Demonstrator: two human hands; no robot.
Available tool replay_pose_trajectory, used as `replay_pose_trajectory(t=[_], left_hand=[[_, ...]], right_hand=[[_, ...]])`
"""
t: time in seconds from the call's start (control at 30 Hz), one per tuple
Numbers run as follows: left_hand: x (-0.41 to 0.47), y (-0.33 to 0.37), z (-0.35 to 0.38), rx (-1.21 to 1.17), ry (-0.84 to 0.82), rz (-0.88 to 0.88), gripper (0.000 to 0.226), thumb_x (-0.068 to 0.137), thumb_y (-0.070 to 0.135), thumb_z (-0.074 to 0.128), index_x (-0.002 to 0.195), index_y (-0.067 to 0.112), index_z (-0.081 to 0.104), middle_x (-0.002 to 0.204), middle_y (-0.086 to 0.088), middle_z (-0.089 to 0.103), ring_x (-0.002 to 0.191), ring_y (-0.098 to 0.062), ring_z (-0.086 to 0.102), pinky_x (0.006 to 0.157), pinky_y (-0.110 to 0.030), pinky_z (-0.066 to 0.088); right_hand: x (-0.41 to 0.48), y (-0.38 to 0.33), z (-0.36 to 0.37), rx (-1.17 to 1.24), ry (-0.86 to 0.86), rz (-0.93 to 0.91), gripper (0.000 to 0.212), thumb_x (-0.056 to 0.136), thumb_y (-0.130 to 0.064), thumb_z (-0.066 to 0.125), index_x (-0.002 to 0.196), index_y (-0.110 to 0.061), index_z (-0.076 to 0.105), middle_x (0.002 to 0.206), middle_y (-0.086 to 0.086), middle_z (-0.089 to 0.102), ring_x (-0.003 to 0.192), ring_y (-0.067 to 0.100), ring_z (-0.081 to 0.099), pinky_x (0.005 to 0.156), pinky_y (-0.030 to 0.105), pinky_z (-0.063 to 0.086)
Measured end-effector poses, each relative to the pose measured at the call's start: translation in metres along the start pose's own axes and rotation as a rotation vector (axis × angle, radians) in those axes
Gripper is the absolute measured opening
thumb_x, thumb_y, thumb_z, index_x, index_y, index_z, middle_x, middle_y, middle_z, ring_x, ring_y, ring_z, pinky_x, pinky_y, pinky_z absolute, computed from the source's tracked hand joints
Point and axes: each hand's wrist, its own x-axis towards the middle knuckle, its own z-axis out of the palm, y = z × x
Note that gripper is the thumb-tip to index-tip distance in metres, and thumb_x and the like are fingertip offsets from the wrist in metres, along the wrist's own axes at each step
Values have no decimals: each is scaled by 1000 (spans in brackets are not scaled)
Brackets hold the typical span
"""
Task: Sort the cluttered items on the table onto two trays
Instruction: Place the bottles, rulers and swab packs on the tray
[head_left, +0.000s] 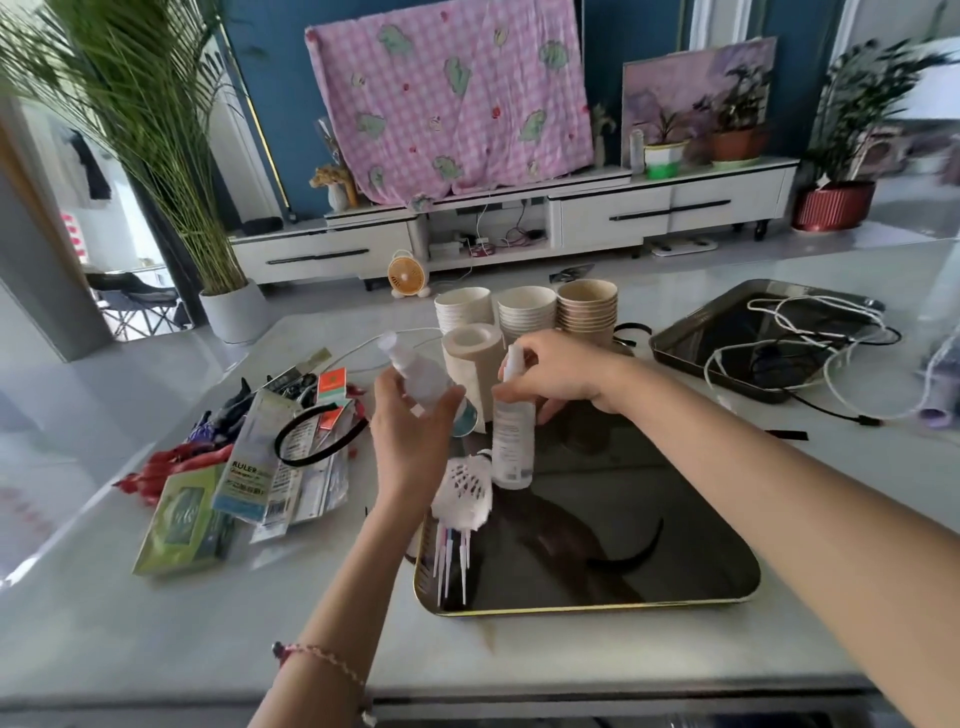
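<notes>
My left hand (410, 441) grips a small clear spray bottle (415, 371), tilted, above the near tray's far left corner. My right hand (558, 371) holds the top of a taller white spray bottle (513, 441) that stands upright on the gold-rimmed black tray (597, 605). On that tray also lie a white mesh brush (465, 491), several thin white sticks (449, 566) and a black curved headband (631, 556). A second dark tray (675, 345) at the far right holds tangled white and black cables (800, 348).
Left of the near tray lies a heap: a green packet (179, 519), a ruler pack (249, 462), a black headband (317, 431), red wrappers (156, 467), small orange boxes (331, 384). Three paper cup stacks (524, 312) and a beige roll (475, 364) stand behind my hands.
</notes>
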Motion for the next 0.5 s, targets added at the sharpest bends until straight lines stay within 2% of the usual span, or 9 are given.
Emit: replay_pose_trajectory(t=[0.1, 0.2, 0.23, 0.3, 0.37, 0.43, 0.5], left_hand=[[6, -4, 5, 53, -72, 11, 38, 81, 17, 71, 111, 14, 49, 90, 15, 54, 82, -1, 53, 62, -5, 39], [13, -8, 10, 96, -117, 33, 40, 81, 16, 70, 115, 12, 49, 92, 13, 54, 80, -1, 52, 60, -4, 37], [18, -9, 10, 112, -130, 35, 39, 82, 16, 69, 115, 12, 49, 94, 11, 55, 82, -5, 53, 62, -6, 37], [30, -10, 8, 155, -191, 13, 39, 81, 16, 70, 114, 11, 50, 98, 5, 57, 88, -13, 56, 68, -19, 42], [41, -13, 7, 248, -286, -24, 42, 79, 18, 72, 115, 11, 52, 103, 0, 59, 91, -18, 57, 72, -26, 42], [48, -17, 9, 332, -369, -39, 46, 76, 19, 74, 116, 9, 55, 106, -3, 61, 93, -18, 57, 70, -25, 41], [52, -21, 11, 349, -392, -32, 47, 73, 20, 76, 116, 10, 59, 107, -4, 63, 93, -17, 58, 63, -19, 40]], right_hand=[[8, 1, 8, -24, 134, -51, 13, 84, -13, 67, 90, -15, 55, 93, 1, 58, 95, 20, 58, 77, 34, 54], [18, 4, 17, -169, 266, -101, 16, 84, -8, 65, 98, -4, 59, 92, -3, 56, 100, 20, 57, 80, 28, 45], [21, 7, 19, -180, 283, -110, 15, 84, -6, 63, 98, -4, 59, 90, -5, 54, 100, 20, 57, 79, 26, 44], [25, 10, 20, -184, 300, -126, 12, 85, -5, 60, 96, -8, 56, 87, -6, 54, 98, 20, 57, 78, 26, 43], [27, 11, 22, -179, 306, -137, 17, 86, -11, 63, 101, -12, 55, 97, 0, 60, 97, 19, 57, 82, 30, 46], [30, 11, 23, -168, 310, -129, 30, 85, -19, 66, 110, -9, 54, 107, 5, 61, 98, 19, 56, 81, 30, 44], [30, 10, 22, -162, 287, -121, 34, 85, -23, 67, 112, -7, 53, 109, 6, 60, 94, 16, 53, 77, 27, 40]])
